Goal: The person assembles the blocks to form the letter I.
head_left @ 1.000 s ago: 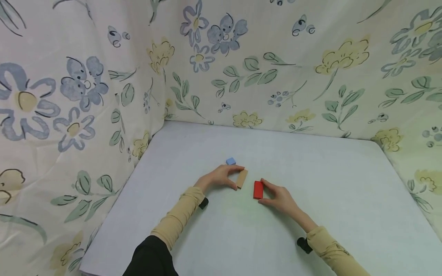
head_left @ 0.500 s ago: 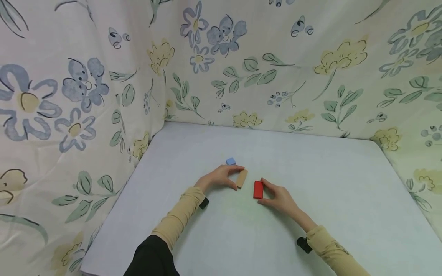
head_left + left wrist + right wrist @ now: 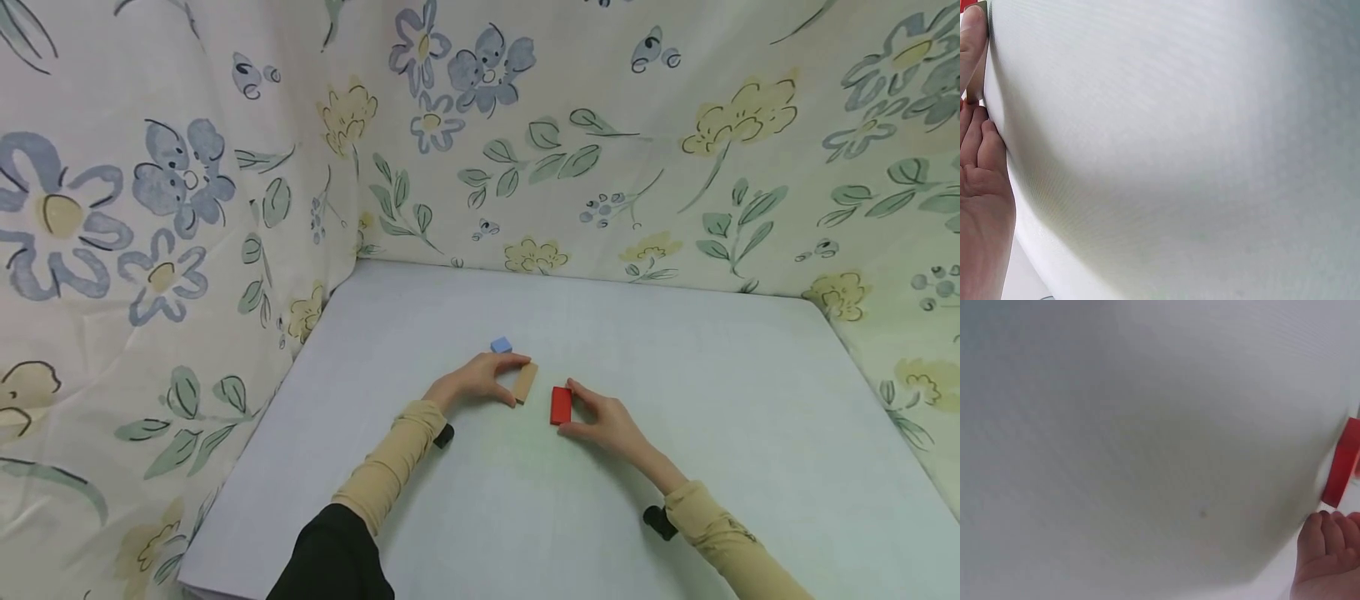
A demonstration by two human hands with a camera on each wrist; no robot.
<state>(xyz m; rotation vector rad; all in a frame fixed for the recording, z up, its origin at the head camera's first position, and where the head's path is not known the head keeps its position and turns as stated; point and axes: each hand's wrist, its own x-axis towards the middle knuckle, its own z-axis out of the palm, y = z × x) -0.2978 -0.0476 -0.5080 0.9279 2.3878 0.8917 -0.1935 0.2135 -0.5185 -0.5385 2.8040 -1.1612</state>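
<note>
In the head view the left hand [image 3: 477, 378] pinches a tan wooden block [image 3: 526, 383] by its ends, between thumb and finger. To its right, the right hand [image 3: 609, 423] grips a red block [image 3: 561, 406] in the same way, and a gap separates the two blocks. Just behind the left hand lies a small blue block [image 3: 501, 345]. The left wrist view has the left hand [image 3: 984, 169] at its left edge; the right wrist view has the red block [image 3: 1341, 464] above the curled fingers of the right hand [image 3: 1330, 559].
A white table [image 3: 675, 358] lies under the hands and blocks. Flowered cloth [image 3: 555, 167] hangs behind it and along its left side. Each wrist carries a small black device, the left one [image 3: 444, 436] and the right one [image 3: 660, 523].
</note>
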